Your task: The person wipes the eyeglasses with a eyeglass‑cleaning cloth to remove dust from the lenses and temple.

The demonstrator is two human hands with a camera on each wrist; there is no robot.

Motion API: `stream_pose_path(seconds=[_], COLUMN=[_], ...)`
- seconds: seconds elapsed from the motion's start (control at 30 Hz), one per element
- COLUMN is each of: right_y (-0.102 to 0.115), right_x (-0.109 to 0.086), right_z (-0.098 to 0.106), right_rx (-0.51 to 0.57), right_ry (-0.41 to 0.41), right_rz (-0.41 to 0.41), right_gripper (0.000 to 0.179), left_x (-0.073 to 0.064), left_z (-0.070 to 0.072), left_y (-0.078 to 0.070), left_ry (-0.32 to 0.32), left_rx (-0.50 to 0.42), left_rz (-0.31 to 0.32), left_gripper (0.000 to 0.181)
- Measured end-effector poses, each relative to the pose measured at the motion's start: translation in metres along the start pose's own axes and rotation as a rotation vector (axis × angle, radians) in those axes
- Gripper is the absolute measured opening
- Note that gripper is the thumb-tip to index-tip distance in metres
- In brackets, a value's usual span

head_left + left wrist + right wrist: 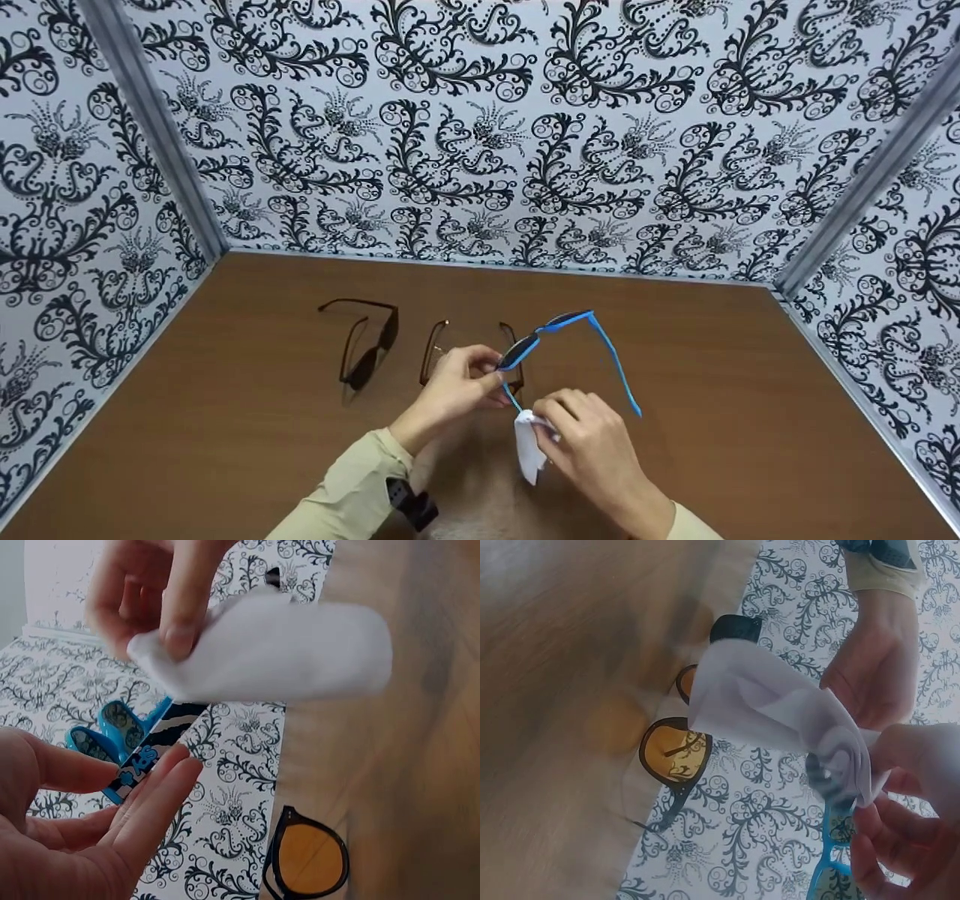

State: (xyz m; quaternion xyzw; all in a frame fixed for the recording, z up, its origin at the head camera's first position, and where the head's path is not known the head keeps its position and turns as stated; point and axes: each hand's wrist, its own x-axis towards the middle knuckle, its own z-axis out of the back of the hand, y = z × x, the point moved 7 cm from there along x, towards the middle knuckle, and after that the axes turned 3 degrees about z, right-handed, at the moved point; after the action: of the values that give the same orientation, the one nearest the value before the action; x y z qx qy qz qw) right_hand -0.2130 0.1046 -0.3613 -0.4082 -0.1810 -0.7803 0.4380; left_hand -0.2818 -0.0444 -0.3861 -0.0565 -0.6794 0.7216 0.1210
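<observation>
My left hand (459, 384) pinches a pair of blue sunglasses (520, 352) by one temple, near the hinge. In the left wrist view that temple (142, 757) shows a black-and-white striped pattern with blue lettering. The sunglasses' other temple (616, 361) sticks out freely to the right. My right hand (592, 442) grips a white cloth (529, 447) at the end of the held temple. The cloth hides that tip, and its loose part hangs down. In the right wrist view the cloth (765, 694) is folded between thumb and fingers.
Dark sunglasses (388, 330) lie on the brown table (247, 405) to the left, temples unfolded. Glasses with amber lenses (676, 754) lie behind my left hand, partly hidden by it. Black-and-white patterned panels (465, 150) enclose the table's back and sides.
</observation>
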Motion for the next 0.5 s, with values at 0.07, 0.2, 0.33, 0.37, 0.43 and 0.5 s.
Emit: stream_pose_path(seconds=[0.07,0.2,0.33,0.37,0.43,0.5], right_y=[-0.0009,-0.0026,-0.0026,-0.0023,-0.0022,-0.0014], right_x=[0.0012,0.0035,0.0059,0.0064,0.0071,0.0077], right_z=[-0.0007,-0.0018,-0.0035,-0.0041,-0.0053,-0.0052], right_rx=[-0.022,-0.055,-0.068,-0.072,-0.086,-0.092], right_ry=[-0.013,-0.028,-0.044,-0.047,-0.047,-0.068], right_rz=[-0.015,-0.056,-0.092,-0.099,-0.119,-0.125], right_gripper=[0.024,0.022,0.021,0.02,0.016,0.017], left_x=[-0.0001,-0.0004,-0.0009,-0.0008,-0.0003,0.0002], left_z=[-0.0017,-0.0051,-0.0084,-0.0091,-0.0103,-0.0107], left_y=[-0.0006,0.0002,0.0031,0.0041,0.0061,0.0065], left_ry=[-0.007,-0.028,-0.052,-0.057,-0.063,-0.078], left_rx=[-0.007,-0.008,0.026,0.03,0.023,0.026], left_rz=[-0.007,-0.007,0.004,0.009,0.016,0.012], left_gripper=[0.017,0.016,0.019,0.019,0.019,0.019])
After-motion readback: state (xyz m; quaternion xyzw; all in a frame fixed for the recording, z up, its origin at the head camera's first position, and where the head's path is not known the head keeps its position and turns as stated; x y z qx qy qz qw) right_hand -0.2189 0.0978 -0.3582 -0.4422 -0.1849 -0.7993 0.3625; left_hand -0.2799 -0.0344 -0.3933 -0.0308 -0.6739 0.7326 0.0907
